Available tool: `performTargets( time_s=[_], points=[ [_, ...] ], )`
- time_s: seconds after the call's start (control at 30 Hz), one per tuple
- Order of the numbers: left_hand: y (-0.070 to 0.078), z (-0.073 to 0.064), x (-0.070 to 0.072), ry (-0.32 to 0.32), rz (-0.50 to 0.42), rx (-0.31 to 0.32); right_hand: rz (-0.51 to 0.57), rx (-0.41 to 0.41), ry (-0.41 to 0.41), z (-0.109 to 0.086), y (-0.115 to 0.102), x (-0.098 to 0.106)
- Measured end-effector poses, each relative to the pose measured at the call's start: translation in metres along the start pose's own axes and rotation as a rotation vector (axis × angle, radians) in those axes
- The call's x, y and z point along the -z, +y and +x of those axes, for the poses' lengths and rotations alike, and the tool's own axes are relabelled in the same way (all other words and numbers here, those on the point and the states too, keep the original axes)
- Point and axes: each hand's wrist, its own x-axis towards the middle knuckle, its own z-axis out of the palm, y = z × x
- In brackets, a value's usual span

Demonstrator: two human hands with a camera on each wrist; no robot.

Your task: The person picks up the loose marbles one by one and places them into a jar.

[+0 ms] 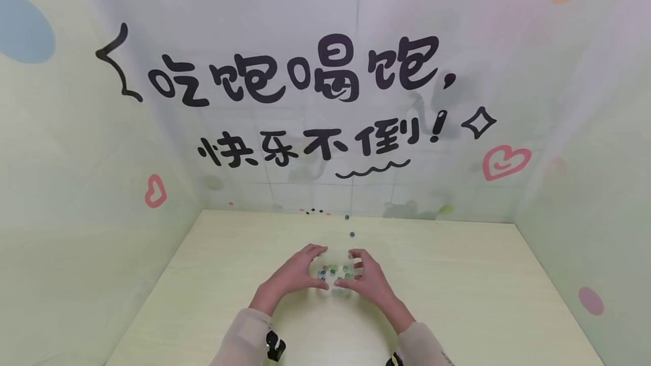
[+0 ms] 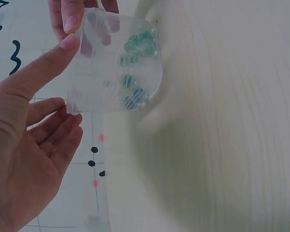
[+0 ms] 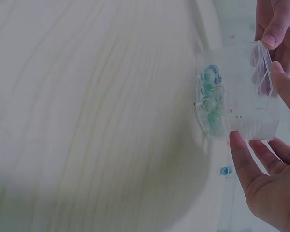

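A small clear plastic box (image 2: pixel 99 72) is held between both hands, in the middle of the head view. Green and blue glass marbles (image 2: pixel 134 98) lie gathered along its bottom. My left hand (image 1: pixel 297 271) grips the box's left side, fingers spread along the far part and thumb toward me. On the opposite side my right hand (image 1: pixel 372 277) holds it the same way, and the two thumbs come close together at the near edge. Beyond the box, a blue marble (image 1: pixel 352 234) lies loose on the tabletop, and another blue marble (image 1: pixel 347 217) is farther back near the wall.
The pale wood-grain table (image 1: pixel 229 275) runs back to a white printed backdrop (image 1: pixel 305 196) with black lettering and pink hearts. Side panels (image 1: pixel 76 242) close it in at left and right. Small dark printed dots (image 1: pixel 313 210) show at the backdrop's foot.
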Motion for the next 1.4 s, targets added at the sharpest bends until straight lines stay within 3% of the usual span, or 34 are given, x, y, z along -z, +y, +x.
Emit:
performTargets(
  time_s=[0.23, 0.5, 0.83, 1.13, 1.4],
  points=[
    [0.001, -0.003, 0.004, -0.002, 0.051, 0.03, 0.033, -0.014, -0.008, -0.002, -0.008, 0.002],
    [-0.007, -0.01, 0.015, 0.021, 0.073, 0.104, 0.084, 0.041, 0.179, 0.009, 0.003, 0.014],
    [-0.01, -0.014, 0.033, -0.01, 0.077, 0.141, 0.049, 0.034, 0.253, 0.039, 0.01, 0.027],
    [-0.009, -0.009, 0.035, -0.011, 0.091, 0.158, 0.012, 0.027, 0.246, 0.072, 0.017, 0.033],
    [-0.009, -0.009, 0.035, -0.024, 0.096, 0.172, -0.049, -0.012, 0.217, 0.083, 0.027, 0.03]
  ],
)
